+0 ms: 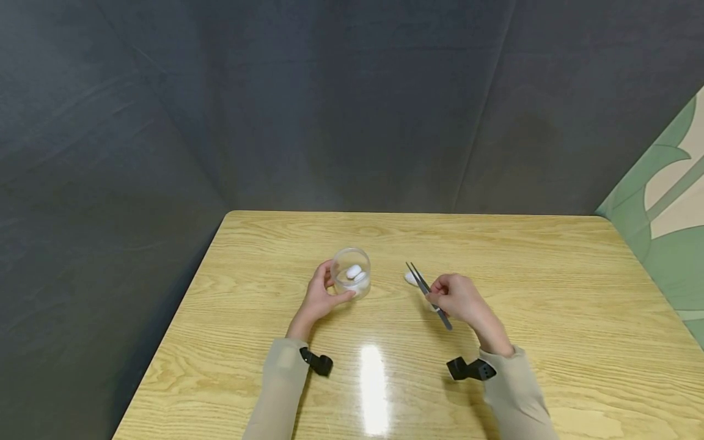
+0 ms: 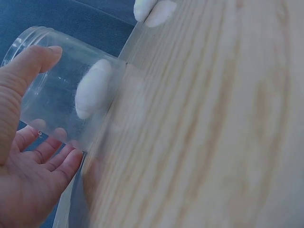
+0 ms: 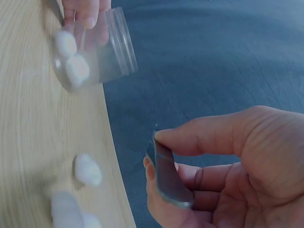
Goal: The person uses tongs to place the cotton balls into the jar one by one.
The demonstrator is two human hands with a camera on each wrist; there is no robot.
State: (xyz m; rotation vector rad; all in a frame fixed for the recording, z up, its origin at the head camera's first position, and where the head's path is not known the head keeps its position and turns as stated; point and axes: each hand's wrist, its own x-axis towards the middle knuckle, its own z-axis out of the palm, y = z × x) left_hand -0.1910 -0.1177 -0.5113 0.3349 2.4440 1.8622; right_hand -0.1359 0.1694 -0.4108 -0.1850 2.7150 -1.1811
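Head view: left hand wraps around a clear jar with 2 cotton balls on the counter, right hand pinches tweezers over a loose cotton ball nearby.

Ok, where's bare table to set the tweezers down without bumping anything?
The wooden table is bare right of the right hand, out to its right edge, and along the far edge beyond the jar. It is crowded between the left hand holding the jar and the tweezers, where a cotton ball lies.
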